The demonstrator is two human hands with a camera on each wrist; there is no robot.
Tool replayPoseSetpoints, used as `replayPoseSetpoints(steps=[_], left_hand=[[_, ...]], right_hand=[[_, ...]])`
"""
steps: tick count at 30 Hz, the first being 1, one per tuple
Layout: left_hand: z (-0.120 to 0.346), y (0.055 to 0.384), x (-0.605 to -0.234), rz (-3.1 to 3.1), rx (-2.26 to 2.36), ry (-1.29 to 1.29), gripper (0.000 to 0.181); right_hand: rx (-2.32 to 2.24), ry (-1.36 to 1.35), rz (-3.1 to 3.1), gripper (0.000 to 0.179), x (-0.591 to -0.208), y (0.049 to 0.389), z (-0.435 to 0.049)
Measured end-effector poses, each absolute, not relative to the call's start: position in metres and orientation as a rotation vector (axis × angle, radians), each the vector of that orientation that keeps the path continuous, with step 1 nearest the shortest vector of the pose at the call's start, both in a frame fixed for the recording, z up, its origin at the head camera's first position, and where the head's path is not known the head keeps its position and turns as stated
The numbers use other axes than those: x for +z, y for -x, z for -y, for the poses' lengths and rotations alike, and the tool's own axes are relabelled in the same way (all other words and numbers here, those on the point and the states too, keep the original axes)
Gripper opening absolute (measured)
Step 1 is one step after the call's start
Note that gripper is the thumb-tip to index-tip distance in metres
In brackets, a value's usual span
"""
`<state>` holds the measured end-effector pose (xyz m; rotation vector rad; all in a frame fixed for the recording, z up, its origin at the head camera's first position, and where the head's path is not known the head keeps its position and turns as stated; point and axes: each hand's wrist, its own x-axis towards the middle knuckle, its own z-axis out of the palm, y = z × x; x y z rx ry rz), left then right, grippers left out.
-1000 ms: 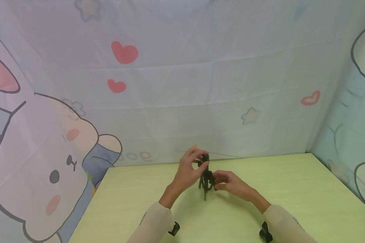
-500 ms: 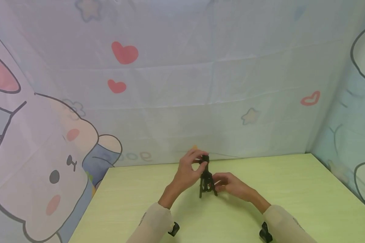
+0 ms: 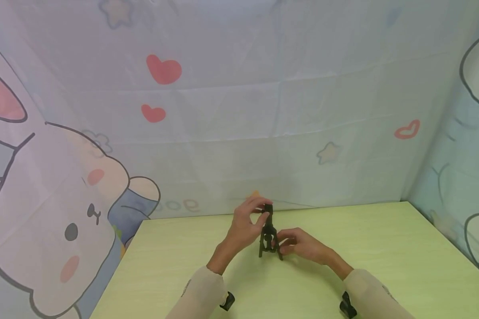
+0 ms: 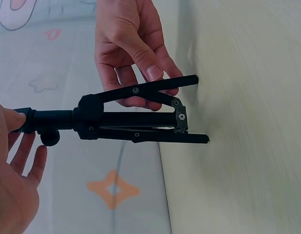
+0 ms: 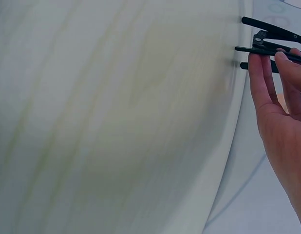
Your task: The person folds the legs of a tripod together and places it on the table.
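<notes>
A small black tripod (image 3: 269,230) stands upright near the back of the table, its legs partly spread. My left hand (image 3: 243,228) grips its top between thumb and fingers; in the left wrist view, that thumb presses on the head end, above a round knob (image 4: 49,137). Lower down, my right hand (image 3: 305,246) pinches one leg (image 4: 155,85) between thumb and fingers. Three leg tips show at the tabletop in the right wrist view, where the right hand's fingers (image 5: 260,80) lie along the nearest leg.
The pale yellow-green table (image 3: 175,266) ends at a printed cloth backdrop (image 3: 223,168) close behind the tripod. Another cloth wall (image 3: 459,177) borders the right side. A black wrist device (image 3: 227,301) sits at the left sleeve and another (image 3: 347,305) at the right.
The tripod has turned about its upright axis, so two legs now face the front with a gap between them. It has shifted slightly left, and the right hand has moved left with it.
</notes>
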<state>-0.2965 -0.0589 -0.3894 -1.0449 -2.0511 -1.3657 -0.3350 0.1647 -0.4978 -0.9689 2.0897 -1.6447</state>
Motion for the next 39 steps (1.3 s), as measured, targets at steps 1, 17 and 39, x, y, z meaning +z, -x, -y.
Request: replayPoseSetpoints(steps=[1,17,39], left_hand=[[0.0590,0.2966,-0.3894,2.046,-1.366,1.047,0.028],[0.0613,0.2988,-0.3910,2.047,-1.384,1.058,0.028],[0.0600,0.2974,-0.3906,2.062,-1.402,1.053,0.029]], right_hand=[[-1.648,0.966,-2.086,0.023,-0.4979,0.3349,-0.1643],[-1.625,0.991,-2.132,0.024,-0.5019,0.3375,-0.1618],[-1.523,1.071,-2.280,0.018,-0.5016,0.3382,-0.1621]])
